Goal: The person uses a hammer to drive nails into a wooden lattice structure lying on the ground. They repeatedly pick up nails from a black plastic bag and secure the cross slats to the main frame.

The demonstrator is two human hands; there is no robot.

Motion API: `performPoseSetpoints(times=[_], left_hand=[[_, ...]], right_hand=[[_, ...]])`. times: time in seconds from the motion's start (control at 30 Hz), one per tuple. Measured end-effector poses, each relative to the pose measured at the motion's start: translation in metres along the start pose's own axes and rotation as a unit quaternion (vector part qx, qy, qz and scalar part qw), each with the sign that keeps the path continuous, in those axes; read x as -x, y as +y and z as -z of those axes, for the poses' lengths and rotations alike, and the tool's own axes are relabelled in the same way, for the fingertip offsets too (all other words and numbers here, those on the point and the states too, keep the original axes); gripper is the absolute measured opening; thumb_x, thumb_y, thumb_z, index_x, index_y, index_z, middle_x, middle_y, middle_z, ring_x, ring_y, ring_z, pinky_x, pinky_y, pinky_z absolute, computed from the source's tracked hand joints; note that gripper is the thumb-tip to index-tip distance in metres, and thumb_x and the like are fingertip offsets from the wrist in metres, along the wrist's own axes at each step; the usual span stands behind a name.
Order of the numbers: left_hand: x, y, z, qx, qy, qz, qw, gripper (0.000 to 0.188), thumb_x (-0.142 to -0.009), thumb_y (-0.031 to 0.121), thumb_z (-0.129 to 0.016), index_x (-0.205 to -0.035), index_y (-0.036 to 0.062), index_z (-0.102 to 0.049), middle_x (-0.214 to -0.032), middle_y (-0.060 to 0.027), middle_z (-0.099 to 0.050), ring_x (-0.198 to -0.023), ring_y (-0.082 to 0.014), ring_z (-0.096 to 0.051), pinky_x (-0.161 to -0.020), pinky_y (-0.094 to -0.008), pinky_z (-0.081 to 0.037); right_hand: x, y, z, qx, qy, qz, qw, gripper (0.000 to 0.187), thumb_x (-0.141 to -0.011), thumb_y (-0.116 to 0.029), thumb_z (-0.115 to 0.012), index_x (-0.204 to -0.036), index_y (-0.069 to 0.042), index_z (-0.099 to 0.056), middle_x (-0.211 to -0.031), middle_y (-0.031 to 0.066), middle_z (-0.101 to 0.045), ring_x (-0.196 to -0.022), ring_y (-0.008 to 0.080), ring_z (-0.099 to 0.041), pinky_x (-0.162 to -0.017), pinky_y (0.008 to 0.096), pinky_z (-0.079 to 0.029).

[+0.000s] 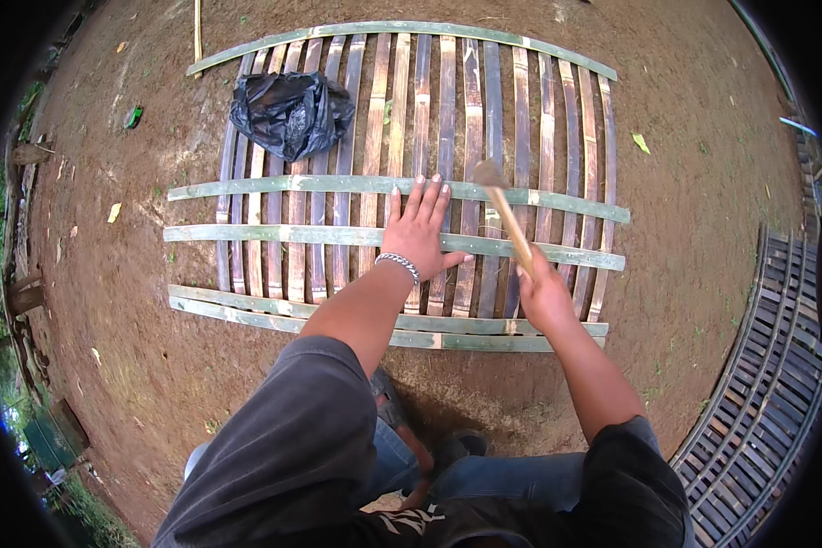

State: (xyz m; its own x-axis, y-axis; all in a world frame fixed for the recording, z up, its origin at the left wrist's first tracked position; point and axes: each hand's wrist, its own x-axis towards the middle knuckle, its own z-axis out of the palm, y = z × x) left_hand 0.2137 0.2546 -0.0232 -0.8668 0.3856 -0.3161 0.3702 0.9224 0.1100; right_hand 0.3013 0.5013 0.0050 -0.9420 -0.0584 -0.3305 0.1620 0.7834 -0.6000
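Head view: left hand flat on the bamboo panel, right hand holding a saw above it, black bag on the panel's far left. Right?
Not quite. The right hand holds a hammer with a wooden handle, not a saw. The rest stands in the head view: the left hand lies flat on the bamboo panel, and the black bag sits on its far left.

A bamboo slat panel (356, 183) lay flat on the bare dirt ground (703, 183), its long upright slats crossed by several green strips. The left hand (417, 233) rested palm down, fingers spread, on the panel's middle crossing strips, a silver bracelet (398, 265) at the wrist. The right hand (543, 292) gripped the wooden handle of a hammer (505, 210), its head raised just above the slats. A crumpled black plastic bag (290, 111) sat on the panel's upper left part. Another slatted panel (767, 374) lay at the right edge.
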Motion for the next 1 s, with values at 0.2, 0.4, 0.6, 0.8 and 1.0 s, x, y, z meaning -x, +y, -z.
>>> performPoseSetpoints(times=[0.2,0.4,0.6,0.8,1.0], left_hand=[[0.001,0.003,0.0,0.009,-0.001,-0.004,1.0,0.121,-0.082,0.084,-0.055,-0.164,0.006,-0.015,-0.171,-0.0133,-0.014,-0.159,-0.0318,-0.007,-0.127,-0.0554,-0.009],[0.002,0.002,-0.002,-0.001,0.003,0.0,1.0,0.12,-0.082,0.084,-0.055,-0.164,0.0068,-0.015,-0.171,-0.0131,-0.014,-0.159,-0.0313,-0.007,-0.128,-0.0551,-0.008],[0.002,-0.003,0.018,0.049,-0.042,0.005,0.998,0.116,-0.085,0.079,-0.057,-0.165,0.0074,-0.012,-0.172,-0.0127,-0.01,-0.159,-0.0307,-0.003,-0.128,-0.0519,-0.005],[-0.001,-0.077,0.039,0.227,0.452,0.008,0.863,0.047,-0.092,0.022,-0.072,-0.129,-0.0022,-0.057,-0.129,-0.0207,-0.058,-0.122,-0.037,-0.054,-0.106,-0.0488,-0.04],[-0.066,-0.257,0.043,0.279,0.387,0.355,0.804,0.022,-0.089,0.016,-0.074,-0.106,0.002,-0.075,-0.1,-0.0165,-0.078,-0.088,-0.0234,-0.074,-0.083,-0.0343,-0.056]], right_hand=[[0.002,0.019,-0.011,0.014,0.065,0.034,0.997,0.051,-0.099,-0.013,-0.058,-0.147,-0.008,-0.043,-0.116,0.0322,-0.065,-0.103,0.0522,-0.063,-0.088,0.0558,-0.053],[0.011,0.04,0.0,-0.002,0.058,0.006,0.998,0.048,-0.1,-0.011,-0.055,-0.146,-0.01,-0.042,-0.107,0.0286,-0.068,-0.093,0.0475,-0.067,-0.079,0.0543,-0.054],[-0.026,0.08,0.006,-0.365,0.176,-0.112,0.907,0.03,-0.103,-0.015,-0.059,-0.13,-0.009,-0.045,-0.074,0.0022,-0.053,-0.054,0.0093,-0.052,-0.046,0.0287,-0.046],[-0.029,0.09,0.011,-0.518,0.203,-0.174,0.813,0.021,-0.103,-0.013,-0.059,-0.119,-0.011,-0.045,-0.078,0.0043,-0.054,-0.055,0.0142,-0.053,-0.046,0.0304,-0.047],[-0.034,0.084,0.001,-0.522,0.185,-0.151,0.819,0.021,-0.102,-0.013,-0.06,-0.114,-0.01,-0.044,-0.078,0.0044,-0.054,-0.054,0.0138,-0.053,-0.046,0.0304,-0.047]])
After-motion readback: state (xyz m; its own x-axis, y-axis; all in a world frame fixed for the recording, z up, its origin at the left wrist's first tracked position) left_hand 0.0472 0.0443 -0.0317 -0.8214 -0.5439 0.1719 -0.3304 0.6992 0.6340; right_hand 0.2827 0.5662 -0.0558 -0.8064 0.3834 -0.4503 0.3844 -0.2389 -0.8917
